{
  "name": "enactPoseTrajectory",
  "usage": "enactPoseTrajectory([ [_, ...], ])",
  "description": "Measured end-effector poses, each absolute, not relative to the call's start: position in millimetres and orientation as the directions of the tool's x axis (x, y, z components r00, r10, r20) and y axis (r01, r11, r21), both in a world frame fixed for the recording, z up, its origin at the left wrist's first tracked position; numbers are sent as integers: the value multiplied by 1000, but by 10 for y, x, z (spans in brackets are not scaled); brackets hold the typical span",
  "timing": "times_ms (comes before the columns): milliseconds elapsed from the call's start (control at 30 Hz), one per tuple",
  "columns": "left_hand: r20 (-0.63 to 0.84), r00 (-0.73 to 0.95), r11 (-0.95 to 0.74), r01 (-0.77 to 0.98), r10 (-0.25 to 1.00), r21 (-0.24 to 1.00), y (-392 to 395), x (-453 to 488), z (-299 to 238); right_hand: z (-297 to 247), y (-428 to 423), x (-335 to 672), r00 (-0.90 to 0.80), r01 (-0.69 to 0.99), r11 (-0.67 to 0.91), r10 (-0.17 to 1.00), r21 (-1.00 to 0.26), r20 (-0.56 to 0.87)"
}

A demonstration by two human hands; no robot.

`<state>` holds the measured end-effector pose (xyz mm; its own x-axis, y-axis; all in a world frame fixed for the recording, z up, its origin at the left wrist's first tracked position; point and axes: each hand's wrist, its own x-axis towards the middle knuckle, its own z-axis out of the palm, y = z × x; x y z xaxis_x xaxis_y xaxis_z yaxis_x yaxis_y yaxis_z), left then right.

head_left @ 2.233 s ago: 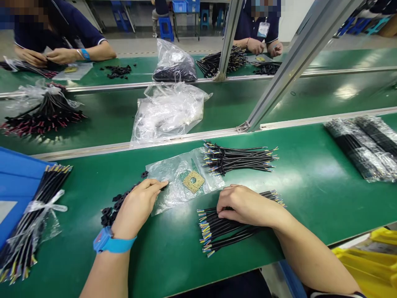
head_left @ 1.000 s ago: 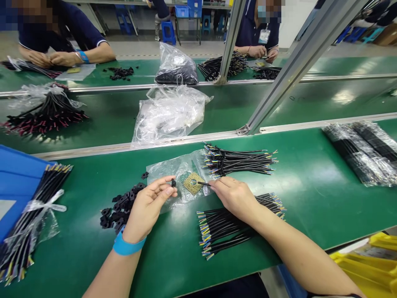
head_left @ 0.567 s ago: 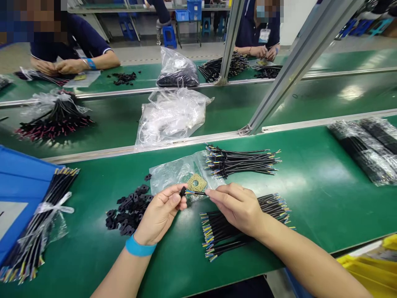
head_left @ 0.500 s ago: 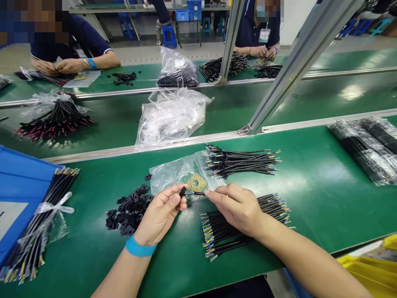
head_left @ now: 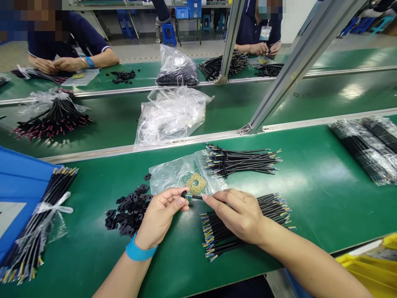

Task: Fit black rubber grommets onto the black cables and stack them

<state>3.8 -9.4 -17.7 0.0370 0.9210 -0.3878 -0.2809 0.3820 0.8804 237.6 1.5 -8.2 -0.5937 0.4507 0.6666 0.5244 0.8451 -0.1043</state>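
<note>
Between thumb and fingers, my left hand (head_left: pixel 166 211) pinches a small black rubber piece (head_left: pixel 184 193). My right hand (head_left: pixel 237 213) grips a short black cable (head_left: pixel 196 197), whose coloured wire ends meet the black piece; how far they go in is hidden by my fingers. A pile of similar black pieces (head_left: pixel 130 211) lies left of my left hand. Under my right hand is a row of black cables (head_left: pixel 214 240) with bared coloured wires. Behind my hands, a yellowish square plate with a round hole (head_left: pixel 203 182) rests on a clear plastic bag (head_left: pixel 167 171).
Cables with black pieces on their left ends (head_left: pixel 242 159) lie behind. A blue bin (head_left: pixel 25 178) and a tied cable bundle (head_left: pixel 51 211) stand left. Bagged cables (head_left: pixel 362 149) lie right. A slanted metal post (head_left: pixel 279 82) rises ahead; two co-workers sit across.
The wire ends have come closer to the black piece, and less wire shows between my hands. My right hand has shifted slightly left with the cable.
</note>
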Motion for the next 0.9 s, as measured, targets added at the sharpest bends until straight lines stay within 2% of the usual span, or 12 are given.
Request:
enactPoseTrajectory([
  [267,-213,101,222,-98,972,970,-188,125,-249,-88,0,2310,-558,490,857,450,-161,697],
  [367,-102,146,109,-43,984,993,-219,110,-237,-88,-8,2285,-521,434,854,497,-286,694],
  [500,107,232,-122,50,967,991,-209,53,-211,-66,-21,2268,-541,305,775,619,-553,569],
  [600,201,281,-240,109,938,965,-192,28,-202,-31,-24,2275,-602,225,669,667,-708,439],
  [733,226,324,-280,130,919,951,-189,40,-202,-14,-20,2275,-640,217,544,706,-810,303],
  [900,192,321,-262,191,927,946,-193,81,-164,-24,18,2267,-650,219,441,731,-870,207],
])
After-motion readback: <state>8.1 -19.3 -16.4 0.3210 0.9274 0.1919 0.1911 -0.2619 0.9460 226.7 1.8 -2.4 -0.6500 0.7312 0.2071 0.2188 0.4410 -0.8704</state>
